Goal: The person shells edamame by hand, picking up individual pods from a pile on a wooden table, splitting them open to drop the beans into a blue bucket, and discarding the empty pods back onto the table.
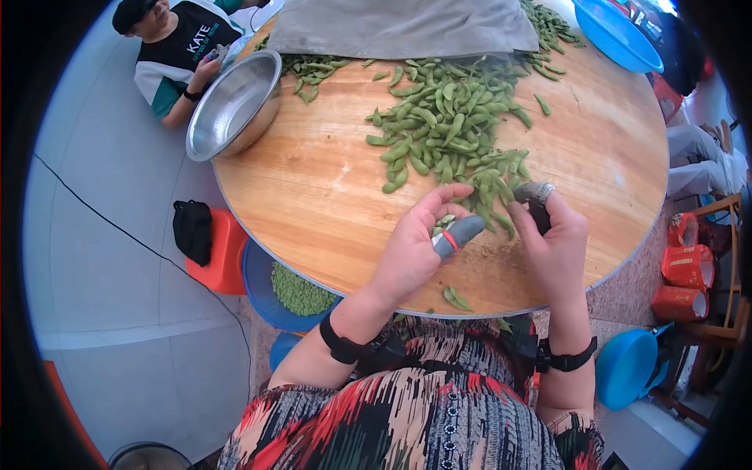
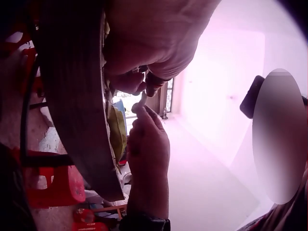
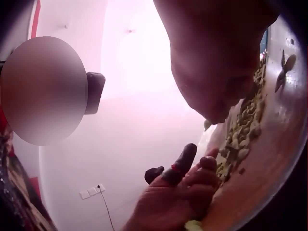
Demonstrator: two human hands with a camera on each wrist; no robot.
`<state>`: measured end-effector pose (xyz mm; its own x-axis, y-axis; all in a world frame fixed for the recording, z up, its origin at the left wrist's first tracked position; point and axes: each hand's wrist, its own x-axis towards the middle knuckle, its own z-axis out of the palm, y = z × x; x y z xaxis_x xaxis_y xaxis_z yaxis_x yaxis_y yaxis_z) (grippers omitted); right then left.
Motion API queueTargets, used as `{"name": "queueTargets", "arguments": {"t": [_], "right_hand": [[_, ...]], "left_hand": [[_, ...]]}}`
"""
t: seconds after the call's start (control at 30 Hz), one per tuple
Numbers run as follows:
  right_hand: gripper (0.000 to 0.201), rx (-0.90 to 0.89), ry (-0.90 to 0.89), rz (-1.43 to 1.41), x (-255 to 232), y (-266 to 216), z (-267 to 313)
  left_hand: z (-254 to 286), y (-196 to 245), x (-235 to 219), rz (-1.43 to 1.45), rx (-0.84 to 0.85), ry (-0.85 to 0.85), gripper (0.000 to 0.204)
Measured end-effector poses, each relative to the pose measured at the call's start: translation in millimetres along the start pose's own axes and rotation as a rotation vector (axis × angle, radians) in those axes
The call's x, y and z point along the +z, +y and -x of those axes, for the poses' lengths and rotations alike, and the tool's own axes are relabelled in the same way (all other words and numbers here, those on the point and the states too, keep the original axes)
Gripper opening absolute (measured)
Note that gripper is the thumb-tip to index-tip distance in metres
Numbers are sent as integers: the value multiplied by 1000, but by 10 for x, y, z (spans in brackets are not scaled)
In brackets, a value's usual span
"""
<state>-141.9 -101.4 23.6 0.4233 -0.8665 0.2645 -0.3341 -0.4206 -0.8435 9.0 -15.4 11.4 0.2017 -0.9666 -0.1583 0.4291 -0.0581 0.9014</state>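
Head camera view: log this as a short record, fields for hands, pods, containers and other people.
Left hand: fingers curled around pale green pieces; grey cover and red band on thumb
Right hand: pinches a green pod near the pile
Pod pile: loose on the wooden table, reaching to a grey cloth
Containers: metal bowl at the table's left edge; blue basin of small green beans below the edge; blue basket at far right
Other people: one person at upper left, beyond the metal bowl; another's legs at right
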Motion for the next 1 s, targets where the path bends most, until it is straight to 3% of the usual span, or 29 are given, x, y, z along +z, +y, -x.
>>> {"name": "queueTargets", "arguments": {"t": [0.07,0.13,0.2,0.27,0.37,0.57,0.67,0.73,0.77,0.8,0.87,0.9,0.93,0.97,1.0], "right_hand": [[14,121,-243,-232,-44,-49,13],[13,134,-275,-353,62,-113,85],[14,148,-309,-478,73,-156,118],[17,496,-545,-620,-22,-214,117],[19,561,-549,-856,25,-159,192],[13,631,-554,-1006,48,-171,205],[12,719,-582,-1111,47,-190,219],[12,761,-598,-1203,40,-190,247],[12,796,-612,-1293,35,-193,254],[12,794,-612,-1294,46,-197,263],[13,577,-442,-733,93,-185,295],[13,578,-438,-735,124,-158,322],[14,331,-322,-474,166,-124,353],[15,82,-205,-211,183,-105,364],[15,82,-203,-212,178,-104,361]], "left_hand": [[-8,22,2,65,-14,-27,40],[-4,8,-28,151,-62,-105,28],[-9,-51,-95,169,-32,-60,22],[-9,-61,-114,186,-4,-17,15],[-10,-40,-61,225,27,18,12],[5,-76,-72,64,127,6,11],[-7,-79,-112,100,136,-88,10],[-1,-64,-170,257,-6,-265,10],[4,-55,-172,256,-6,-264,10],[7,-41,-169,326,-64,-266,11],[7,-44,-122,394,-123,-272,13],[21,-75,-67,186,-32,-181,16],[35,-94,-35,-21,57,-89,20],[34,-92,-26,-22,56,-90,20],[30,-86,-18,-68,73,-67,22]]}}
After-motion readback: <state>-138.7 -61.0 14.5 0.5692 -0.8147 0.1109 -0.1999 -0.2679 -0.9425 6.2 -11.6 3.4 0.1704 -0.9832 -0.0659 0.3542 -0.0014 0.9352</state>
